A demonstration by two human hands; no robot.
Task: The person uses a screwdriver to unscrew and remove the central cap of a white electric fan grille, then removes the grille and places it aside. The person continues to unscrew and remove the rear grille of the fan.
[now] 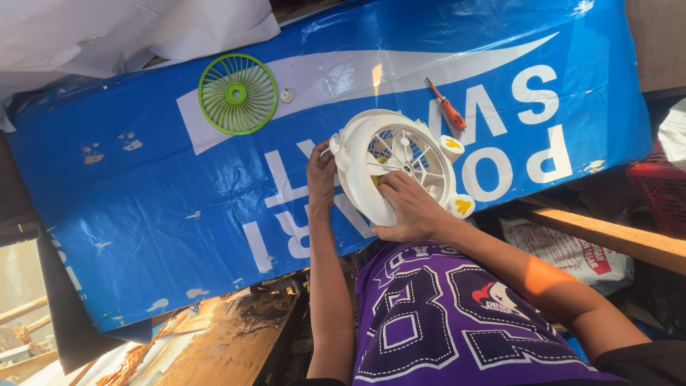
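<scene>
Two hands on white fan housing (393, 161) above blue table (143, 214): left hand (321, 175) gripping its rim, right hand (407, 207) closed on grille. Nearby, apart: green fan guard (237, 93), small white cap (286, 95), orange screwdriver (448, 107).

a round lime-green plastic fan grille (237, 93) lies flat on the blue plastic banner with white lettering that covers the surface (143, 214). just beside its right edge sits a small white round cap (286, 95). further right, well apart from both, an orange-handled screwdriver (447, 105) lies at a slant on the banner. crumpled white sheeting (107, 32) hangs over the far left corner. a red plastic crate (661, 189) stands at the right edge, near a wooden plank (607, 234) and a printed white sack (572, 254).
</scene>
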